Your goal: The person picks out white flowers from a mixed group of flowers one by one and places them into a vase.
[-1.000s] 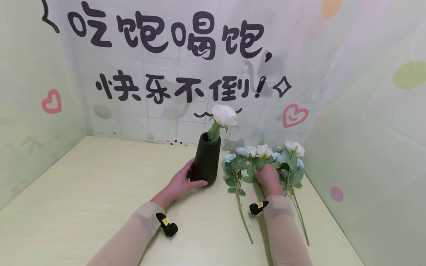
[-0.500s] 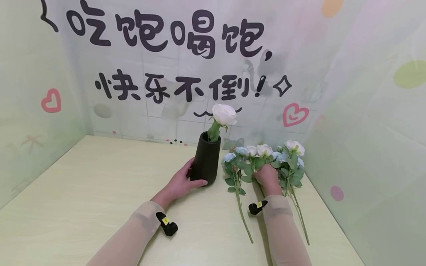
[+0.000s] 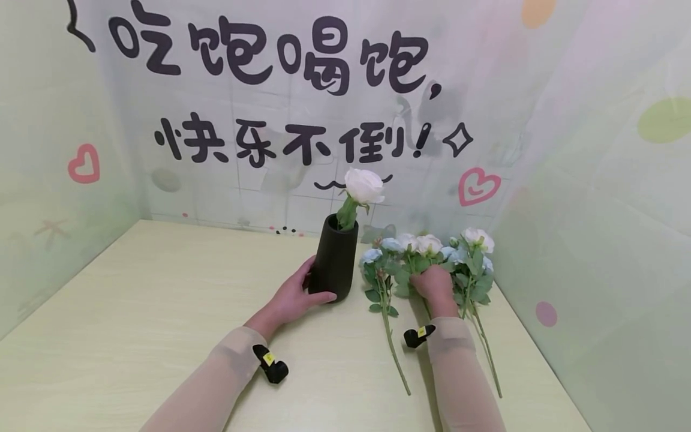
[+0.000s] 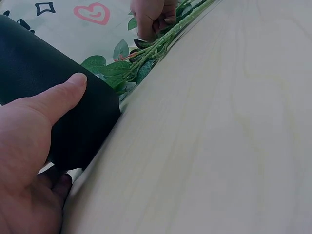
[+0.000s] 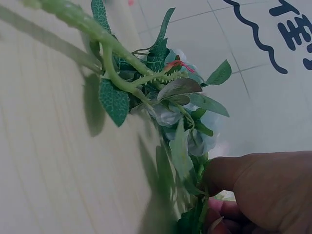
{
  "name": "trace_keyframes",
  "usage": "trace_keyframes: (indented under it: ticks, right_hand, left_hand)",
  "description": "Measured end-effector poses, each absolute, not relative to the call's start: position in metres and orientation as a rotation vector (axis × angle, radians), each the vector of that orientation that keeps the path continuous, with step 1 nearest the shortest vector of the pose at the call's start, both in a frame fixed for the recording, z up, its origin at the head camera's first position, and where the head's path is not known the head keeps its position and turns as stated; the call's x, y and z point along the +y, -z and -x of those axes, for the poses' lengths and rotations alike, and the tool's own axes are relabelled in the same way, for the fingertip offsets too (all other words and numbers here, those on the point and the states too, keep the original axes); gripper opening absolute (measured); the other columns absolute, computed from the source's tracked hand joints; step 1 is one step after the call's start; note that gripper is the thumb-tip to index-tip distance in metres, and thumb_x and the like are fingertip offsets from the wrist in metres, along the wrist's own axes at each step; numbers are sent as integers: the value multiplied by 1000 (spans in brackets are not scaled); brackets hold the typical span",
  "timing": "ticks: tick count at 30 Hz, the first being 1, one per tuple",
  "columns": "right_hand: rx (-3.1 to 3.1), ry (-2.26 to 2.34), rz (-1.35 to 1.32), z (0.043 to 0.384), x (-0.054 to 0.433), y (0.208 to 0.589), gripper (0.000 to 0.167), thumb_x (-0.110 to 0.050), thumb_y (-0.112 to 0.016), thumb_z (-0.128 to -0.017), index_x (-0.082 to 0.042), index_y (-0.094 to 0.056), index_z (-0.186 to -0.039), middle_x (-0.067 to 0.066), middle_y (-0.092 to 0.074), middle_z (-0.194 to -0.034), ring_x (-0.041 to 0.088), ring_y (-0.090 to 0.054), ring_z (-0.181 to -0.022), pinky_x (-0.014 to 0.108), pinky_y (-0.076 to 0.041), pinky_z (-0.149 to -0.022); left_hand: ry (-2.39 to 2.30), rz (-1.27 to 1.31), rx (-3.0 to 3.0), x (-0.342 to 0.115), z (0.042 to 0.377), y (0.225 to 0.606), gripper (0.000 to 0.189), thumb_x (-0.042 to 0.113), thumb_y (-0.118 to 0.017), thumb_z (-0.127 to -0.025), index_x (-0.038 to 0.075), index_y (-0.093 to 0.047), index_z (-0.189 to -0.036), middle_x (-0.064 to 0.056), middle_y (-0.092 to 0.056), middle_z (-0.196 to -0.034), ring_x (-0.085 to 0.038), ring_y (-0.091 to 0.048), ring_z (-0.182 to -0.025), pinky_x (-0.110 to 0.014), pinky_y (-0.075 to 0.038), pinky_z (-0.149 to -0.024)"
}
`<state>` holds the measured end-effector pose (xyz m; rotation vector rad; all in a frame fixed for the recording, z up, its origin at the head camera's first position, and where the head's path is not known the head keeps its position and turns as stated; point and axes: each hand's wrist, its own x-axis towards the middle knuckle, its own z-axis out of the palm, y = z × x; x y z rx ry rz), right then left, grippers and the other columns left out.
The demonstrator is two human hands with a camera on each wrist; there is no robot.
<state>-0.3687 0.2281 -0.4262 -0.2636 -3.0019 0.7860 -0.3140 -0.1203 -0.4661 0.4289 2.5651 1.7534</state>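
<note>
A tall black vase (image 3: 333, 264) stands on the table with one white rose (image 3: 364, 186) rising from its mouth. My left hand (image 3: 291, 298) grips the vase low on its side, the thumb lying across the front, as the left wrist view also shows. Over the flowers to the right, my right hand (image 3: 435, 290) pinches a green stem (image 5: 201, 195) just below the white blooms (image 3: 429, 245) of the middle spray. In the right wrist view, thumb and fingers meet around that stem among leaves. Part of the stem is hidden under the hand and sleeve.
Left of the right hand lies a spray with pale blue blooms (image 3: 371, 256), its stem pointing toward the front. More white and blue flowers (image 3: 478, 240) lie on its right. Printed fabric walls (image 3: 594, 240) enclose the pale wooden table (image 3: 162, 300) at the back and sides.
The right hand shifts very slightly among the flowers, and the leaves and white blooms beside it stir a little. The left hand and the vase stay in place.
</note>
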Motion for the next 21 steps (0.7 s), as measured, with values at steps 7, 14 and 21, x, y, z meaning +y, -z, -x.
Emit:
trace_keyframes:
  ticks: [7,14,21]
  right_hand:
    - [-2986,-863,258,365,229,409,52,-27,-67,-100,-17,-42,-55,-5,-36,-52,15,-38,-51,33,-41,-55]
    - [-2971,-882,199,365,234,400,56,-34,-69,-101,-20,-43,-54,-10,-33,-49,9,-31,-47,30,-38,-54]
    - [-2869,-1002,149,365,238,393,55,-33,-66,-102,-20,-44,-54,-8,-36,-49,11,-31,-48,32,-36,-55]
  left_hand:
    - [-1741,-427,2578,-121,315,466,103,37,-91,-93,23,-29,-174,-14,-50,-167,-37,-53,-150,-62,-34,-130]
    - [-1751,-426,2565,-121,316,468,105,36,-92,-92,22,-29,-174,-14,-50,-168,-38,-53,-151,-62,-33,-131]
    - [-1745,-431,2569,-120,317,468,105,37,-92,-92,22,-28,-174,-14,-50,-168,-38,-54,-150,-62,-33,-130]
